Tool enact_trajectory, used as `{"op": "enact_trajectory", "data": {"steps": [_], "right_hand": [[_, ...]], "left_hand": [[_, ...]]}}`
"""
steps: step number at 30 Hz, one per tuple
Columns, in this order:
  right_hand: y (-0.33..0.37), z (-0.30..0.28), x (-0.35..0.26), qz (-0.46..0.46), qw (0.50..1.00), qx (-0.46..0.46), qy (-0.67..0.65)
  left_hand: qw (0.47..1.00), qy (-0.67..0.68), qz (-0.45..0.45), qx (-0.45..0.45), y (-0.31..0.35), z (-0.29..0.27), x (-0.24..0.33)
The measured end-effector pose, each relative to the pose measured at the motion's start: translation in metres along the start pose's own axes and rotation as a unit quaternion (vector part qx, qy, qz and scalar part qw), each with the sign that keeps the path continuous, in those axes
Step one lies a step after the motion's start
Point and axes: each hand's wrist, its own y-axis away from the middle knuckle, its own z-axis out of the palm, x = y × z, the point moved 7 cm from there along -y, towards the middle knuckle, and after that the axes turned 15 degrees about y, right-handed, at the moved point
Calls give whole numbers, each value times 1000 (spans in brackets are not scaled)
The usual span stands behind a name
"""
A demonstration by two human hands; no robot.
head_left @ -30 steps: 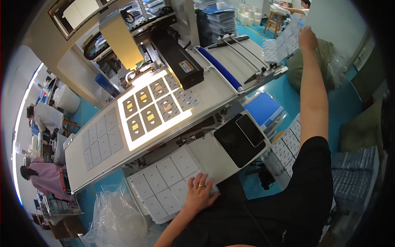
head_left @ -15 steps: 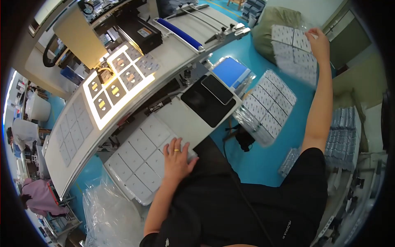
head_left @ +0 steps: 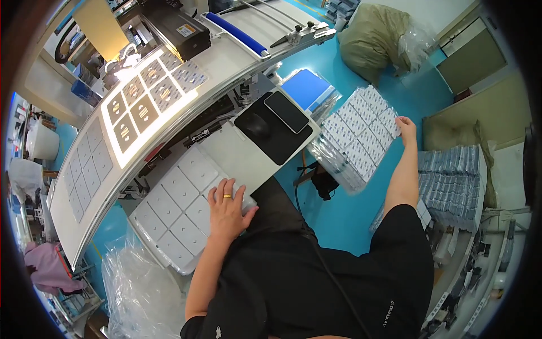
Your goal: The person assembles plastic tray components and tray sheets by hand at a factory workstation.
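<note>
Right of the desk (head_left: 237, 157), the right hand (head_left: 407, 130) pinches a patterned sheet (head_left: 364, 125) by its edge; the left hand (head_left: 227, 216), fingers (head_left: 213, 195) loosely spread, rests on grey sheets (head_left: 176, 208).

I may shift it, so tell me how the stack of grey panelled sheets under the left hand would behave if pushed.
The stack of grey panelled sheets looks unlikely to tip, lying low and broad. It might bend along its dark dividing lines. With the left hand near one corner, it could pivot there.
</note>
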Motion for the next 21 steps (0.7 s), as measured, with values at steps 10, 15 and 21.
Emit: {"op": "enact_trajectory", "data": {"steps": [10,15,21], "right_hand": [[-1,7,10,-36,998,-46,30],[1,19,-19,-62,996,-38,54],[-1,16,-11,-43,989,15,140]], "left_hand": [[1000,-6,-2,0,-3,4,1],[1000,-10,-7,2,-3,3,2],[1000,-4,8,9,-4,3,2]]}}
